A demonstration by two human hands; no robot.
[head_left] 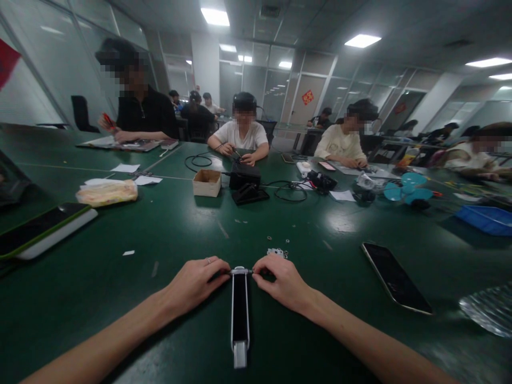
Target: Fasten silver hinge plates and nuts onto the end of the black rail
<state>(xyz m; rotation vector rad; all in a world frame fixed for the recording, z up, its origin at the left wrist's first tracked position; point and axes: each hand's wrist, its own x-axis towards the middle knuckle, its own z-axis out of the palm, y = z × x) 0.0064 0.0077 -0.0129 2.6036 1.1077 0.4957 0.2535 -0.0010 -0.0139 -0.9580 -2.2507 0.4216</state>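
Observation:
A long, narrow frame with white edges and a dark middle (240,306) lies on the green table, pointing away from me, with a pale tab (240,354) at its near end. Thin metal rod ends (231,272) stick out on both sides of its far end; whether they are one piece I cannot tell. My left hand (199,280) pinches the left rod end between thumb and fingers. On the other side, my right hand (285,281) pinches the right one. Just beyond my right hand sits a small heap of metal washers or nuts (277,252), partly hidden by it.
A smartphone (396,277) lies to the right, near clear ridged plastic (490,308). At left rests a green-edged device (44,229). Farther off are a small open box (207,184), a black box (245,176), cables, blue fan blades (408,188) and a blue tray (486,220). Several people sit opposite.

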